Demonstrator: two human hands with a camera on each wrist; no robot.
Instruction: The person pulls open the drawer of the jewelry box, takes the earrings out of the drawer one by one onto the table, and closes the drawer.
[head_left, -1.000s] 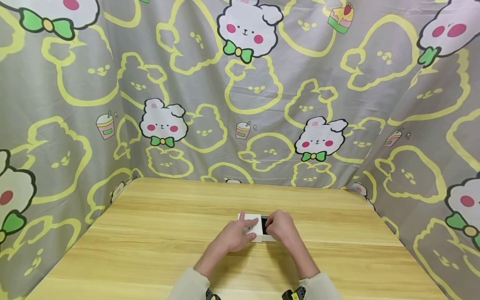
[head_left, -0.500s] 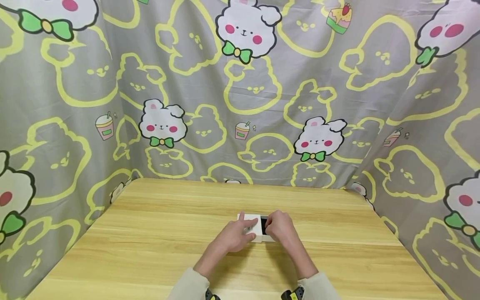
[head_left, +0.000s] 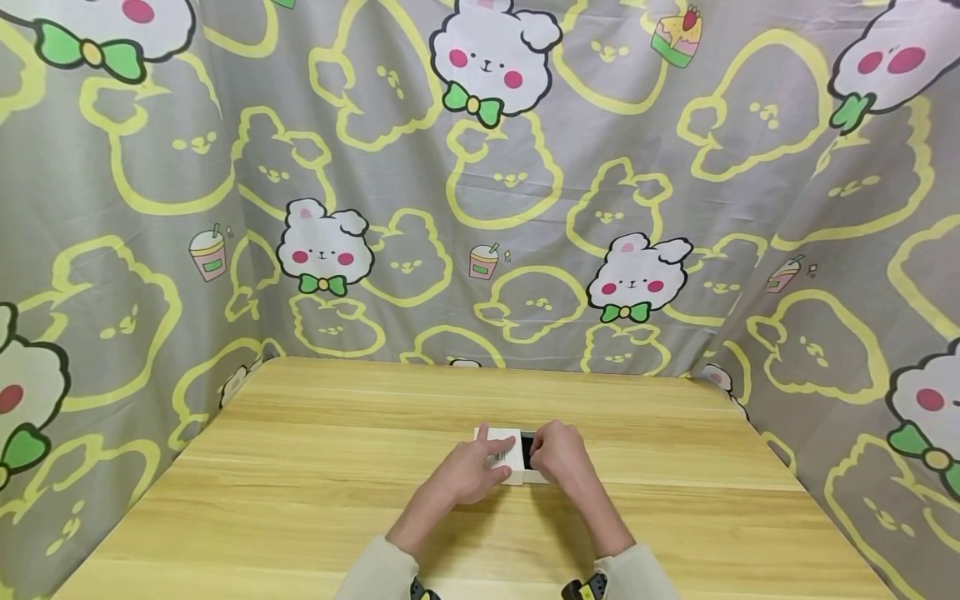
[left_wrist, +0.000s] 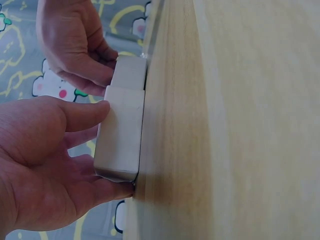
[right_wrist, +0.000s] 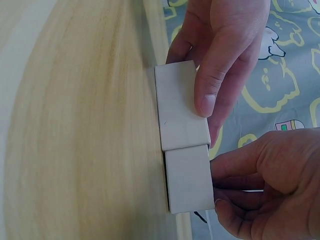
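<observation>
A small white box with fine print on its sleeve (head_left: 512, 457) lies on the table, its inner tray (head_left: 537, 477) drawn out partway to the right. Something black (head_left: 527, 451) shows inside the tray. My left hand (head_left: 467, 473) grips the sleeve, thumb on the near side and another finger at the left end; this also shows in the left wrist view, where the sleeve (left_wrist: 120, 132) is seen from its near side. The right hand (head_left: 561, 454) holds the tray at its open top with curled fingers. In the right wrist view the near tray wall (right_wrist: 190, 179) hides some fingertips.
The wood-grain table (head_left: 300, 467) stretches around the box on all sides. Behind it and along both sides hangs a grey curtain (head_left: 420, 183) with cartoon rabbits. Dark wrist straps (head_left: 588, 587) sit at the sleeve cuffs.
Both hands and the box stay practically where they were. The whole head view has drifted only very slightly.
</observation>
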